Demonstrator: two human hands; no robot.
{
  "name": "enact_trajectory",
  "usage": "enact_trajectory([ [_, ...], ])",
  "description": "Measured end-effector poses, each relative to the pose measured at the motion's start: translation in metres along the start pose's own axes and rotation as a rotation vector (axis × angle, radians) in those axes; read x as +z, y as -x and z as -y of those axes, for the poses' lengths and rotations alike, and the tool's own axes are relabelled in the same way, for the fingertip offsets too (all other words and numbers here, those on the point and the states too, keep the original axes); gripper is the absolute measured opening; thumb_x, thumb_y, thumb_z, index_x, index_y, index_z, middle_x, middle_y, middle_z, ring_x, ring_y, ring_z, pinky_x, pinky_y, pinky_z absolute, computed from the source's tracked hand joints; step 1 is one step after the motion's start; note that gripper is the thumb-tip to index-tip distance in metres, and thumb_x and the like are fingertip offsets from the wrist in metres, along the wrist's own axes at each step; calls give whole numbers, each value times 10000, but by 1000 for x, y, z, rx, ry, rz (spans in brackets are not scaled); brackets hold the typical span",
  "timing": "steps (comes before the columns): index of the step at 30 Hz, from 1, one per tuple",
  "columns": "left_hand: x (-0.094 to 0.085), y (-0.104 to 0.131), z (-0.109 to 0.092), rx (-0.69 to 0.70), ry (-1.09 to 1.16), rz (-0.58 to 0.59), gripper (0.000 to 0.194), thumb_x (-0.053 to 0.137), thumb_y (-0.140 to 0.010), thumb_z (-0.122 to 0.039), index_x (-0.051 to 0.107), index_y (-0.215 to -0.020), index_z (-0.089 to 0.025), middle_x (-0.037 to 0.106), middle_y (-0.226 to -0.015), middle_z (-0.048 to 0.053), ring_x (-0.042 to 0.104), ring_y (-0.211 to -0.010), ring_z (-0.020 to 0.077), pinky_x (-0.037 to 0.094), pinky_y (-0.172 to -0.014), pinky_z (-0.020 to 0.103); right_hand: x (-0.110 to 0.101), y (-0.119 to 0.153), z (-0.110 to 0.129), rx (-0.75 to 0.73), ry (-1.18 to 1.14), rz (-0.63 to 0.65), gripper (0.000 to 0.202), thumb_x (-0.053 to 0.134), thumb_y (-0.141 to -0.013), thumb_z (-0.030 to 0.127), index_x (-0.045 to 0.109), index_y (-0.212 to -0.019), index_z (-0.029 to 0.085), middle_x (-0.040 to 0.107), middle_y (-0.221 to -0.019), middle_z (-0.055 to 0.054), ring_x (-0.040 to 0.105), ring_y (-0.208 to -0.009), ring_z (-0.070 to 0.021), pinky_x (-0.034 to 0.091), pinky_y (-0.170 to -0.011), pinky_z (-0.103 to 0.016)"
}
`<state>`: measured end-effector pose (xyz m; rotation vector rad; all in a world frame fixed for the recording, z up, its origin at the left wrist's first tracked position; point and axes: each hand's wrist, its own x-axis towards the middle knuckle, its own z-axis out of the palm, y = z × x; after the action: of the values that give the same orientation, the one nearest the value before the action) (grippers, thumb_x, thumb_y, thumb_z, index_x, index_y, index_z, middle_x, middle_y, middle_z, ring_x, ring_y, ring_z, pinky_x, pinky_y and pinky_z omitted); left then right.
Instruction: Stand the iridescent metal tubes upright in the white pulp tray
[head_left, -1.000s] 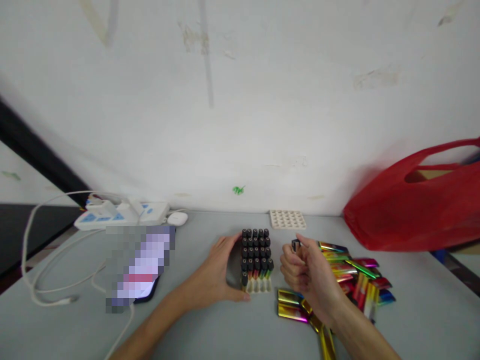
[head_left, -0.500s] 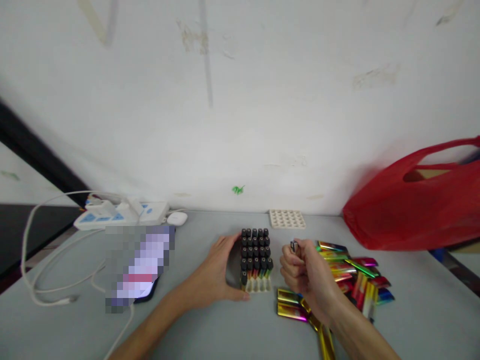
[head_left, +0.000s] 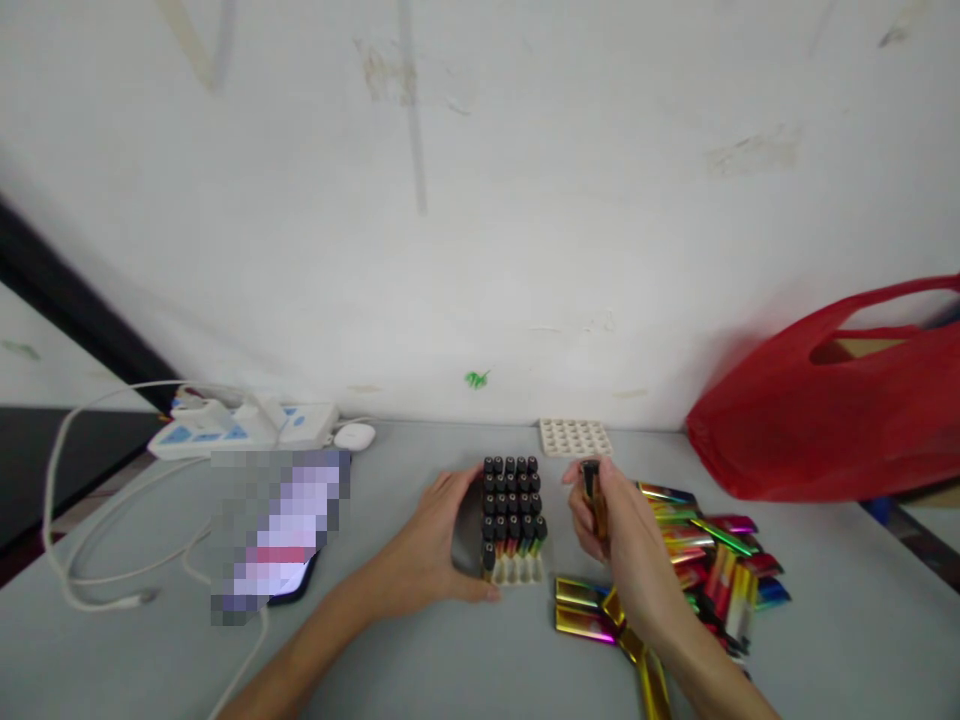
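My left hand [head_left: 427, 550] spans the left side of a white holed tray [head_left: 523, 571], thumb at its near corner and fingertips at its far corner. Black-topped lighters [head_left: 511, 503] with shiny coloured bodies stand upright in the tray's rows; the nearest row has one at its left end and bare slots beside it. To the right of the tray, my right hand [head_left: 619, 530] is closed around a gold lighter [head_left: 598, 505], dark end up, above the table. Under and beside that wrist lie loose gold lighters [head_left: 583, 622].
A pile of metallic, many-coloured lighters [head_left: 720, 575] lies at the right. Against the wall sits a white perforated plate [head_left: 576, 437]. A red bag [head_left: 817, 420] stands at the back right. On the left are a phone [head_left: 289, 530], a power strip [head_left: 247, 430] and white cables [head_left: 105, 606].
My right hand has turned and risen slightly, so more of the lighter's gold body shows between its fingers. The left hand and the tray have stayed in place.
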<state>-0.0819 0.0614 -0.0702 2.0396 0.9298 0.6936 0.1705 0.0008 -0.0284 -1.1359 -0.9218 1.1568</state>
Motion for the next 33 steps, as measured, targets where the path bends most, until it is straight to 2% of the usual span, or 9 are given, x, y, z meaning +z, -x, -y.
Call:
enact_trajectory([
  [6, 0, -1, 0, -10, -2, 10, 1371, 1113, -579, -514, 410, -1730, -266, 522, -1669, 205, 463, -1551, 511, 324, -1348, 665, 2, 6, 6, -110, 151, -22, 474, 499, -1141, 668, 675, -1155, 228, 543, -722, 39, 477, -587, -155, 374, -535, -285],
  [11, -1, -2, -2, -5, -6, 13, 1365, 1122, -564, -504, 427, -1715, -264, 532, -1661, 203, 470, -1543, 505, 328, -1344, 656, 1, 5, 3, -206, 259, -6, 371, 543, -1153, 586, 685, -1223, 251, 620, -775, 26, 585, -699, -189, 467, -707, -328],
  [15, -1, -1, -4, -10, -1, 8, 1352, 1117, -575, -486, 428, -1719, -269, 533, -1665, 195, 477, -1540, 502, 337, -1343, 643, -2, 5, 4, -337, 346, -37, 264, 632, -1123, 507, 742, -1128, 268, 679, -998, -23, 639, -970, -221, 467, -876, -347],
  [17, -1, -2, -5, -14, -2, 3, 1355, 1119, -570, -470, 429, -1719, -270, 529, -1669, 193, 473, -1544, 501, 336, -1344, 642, -3, 7, 7, -392, 386, -28, 243, 659, -1108, 474, 759, -1037, 264, 674, -1009, -28, 630, -1018, -231, 459, -907, -353],
  [21, 0, -2, -4, -19, -8, 13, 1366, 1122, -551, -461, 433, -1716, -275, 550, -1651, 185, 489, -1530, 493, 354, -1334, 633, -5, 12, 15, -389, 398, 66, 188, 755, -1052, 434, 769, -971, 265, 669, -850, 8, 606, -805, -191, 483, -781, -325],
  [24, 1, -1, -3, -25, -19, -5, 1379, 1119, -549, -462, 419, -1724, -283, 522, -1680, 182, 464, -1554, 499, 334, -1344, 638, -3, 18, 19, -388, 424, 195, 118, 819, -1012, 392, 810, -1044, 278, 645, -739, 36, 562, -651, -156, 457, -610, -280],
  [26, 1, 0, -2, -26, -17, -9, 1370, 1112, -562, -474, 413, -1726, -288, 517, -1682, 183, 454, -1560, 505, 331, -1340, 652, -3, 20, 19, -412, 485, 275, 111, 829, -1008, 357, 832, -1094, 286, 677, -747, 30, 548, -598, -141, 409, -523, -261],
  [28, 2, 0, -3, -18, -6, -3, 1356, 1111, -570, -484, 419, -1719, -285, 536, -1658, 186, 468, -1545, 504, 346, -1328, 658, -3, 21, 18, -453, 560, 344, 138, 831, -1006, 327, 839, -1138, 287, 732, -796, 14, 565, -583, -136, 416, -507, -260],
  [33, 1, -1, -7, -3, 4, -7, 1330, 1106, -598, -503, 418, -1712, -268, 543, -1648, 197, 493, -1521, 491, 374, -1312, 637, -2, 21, 11, -542, 734, 436, 227, 838, -947, 228, 841, -1169, 276, 823, -859, 10, 622, -538, -133, 519, -603, -294],
])
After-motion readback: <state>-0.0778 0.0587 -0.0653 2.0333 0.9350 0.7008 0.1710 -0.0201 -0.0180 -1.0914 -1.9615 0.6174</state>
